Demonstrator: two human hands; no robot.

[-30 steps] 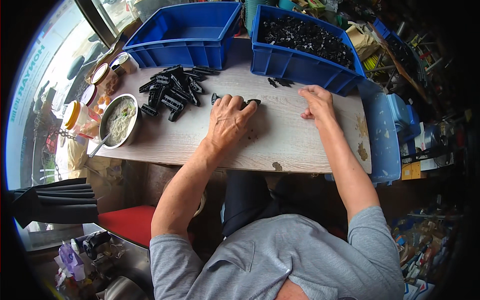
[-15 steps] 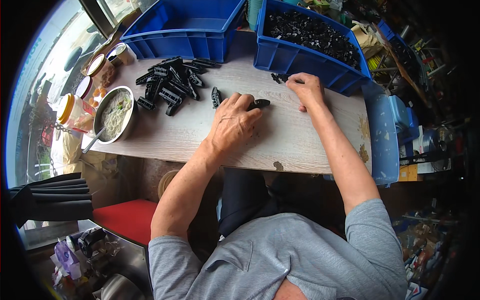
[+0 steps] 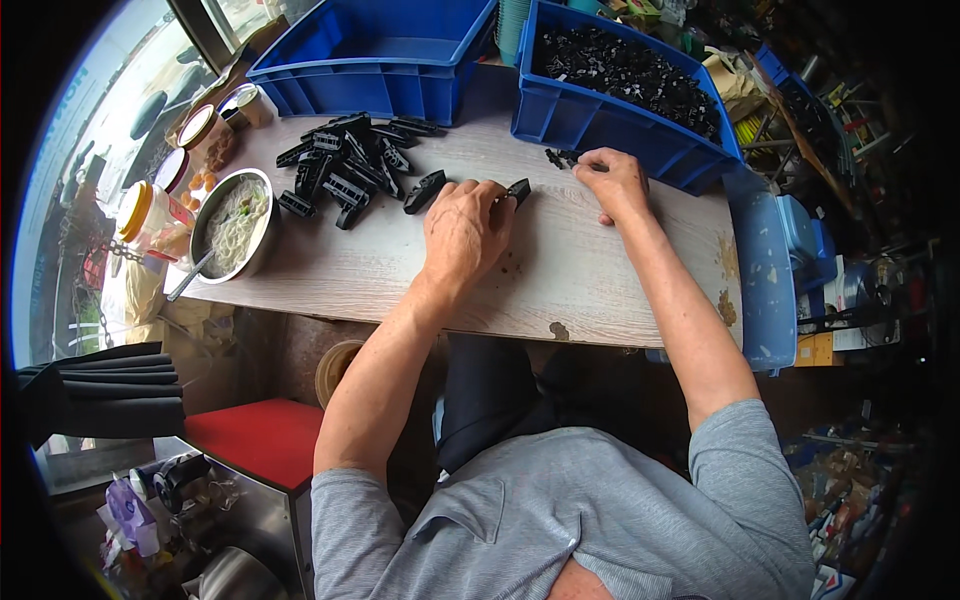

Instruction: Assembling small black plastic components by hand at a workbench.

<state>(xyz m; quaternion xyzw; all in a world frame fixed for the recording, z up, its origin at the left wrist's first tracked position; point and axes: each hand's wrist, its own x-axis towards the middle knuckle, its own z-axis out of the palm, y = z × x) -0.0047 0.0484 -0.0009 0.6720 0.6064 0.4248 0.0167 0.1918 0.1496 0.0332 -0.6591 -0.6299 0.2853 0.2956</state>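
Note:
On the table, my left hand point(image 3: 462, 232) is closed round a long black plastic part, mostly hidden by the fingers; its pointed tip point(image 3: 519, 190) sticks out on the right. A similar black part point(image 3: 425, 192) lies just left of that hand. My right hand point(image 3: 615, 183) is in a pinch near the front of the filled blue bin, with a dark bit showing at the fingertips. Small black pieces point(image 3: 558, 158) lie on the table right beside those fingertips. A loose pile of black plastic parts point(image 3: 345, 165) lies farther left.
A blue bin point(image 3: 625, 130) full of small black pieces stands at the back right, another blue bin point(image 3: 360, 88) at the back left. A bowl of noodles point(image 3: 236, 225) with a spoon and several jars point(image 3: 150, 215) line the table's left side.
The part in my left hand has turned, its tip now pointing up and away. The black part beside that hand has shifted and turned. My right hand has barely moved.

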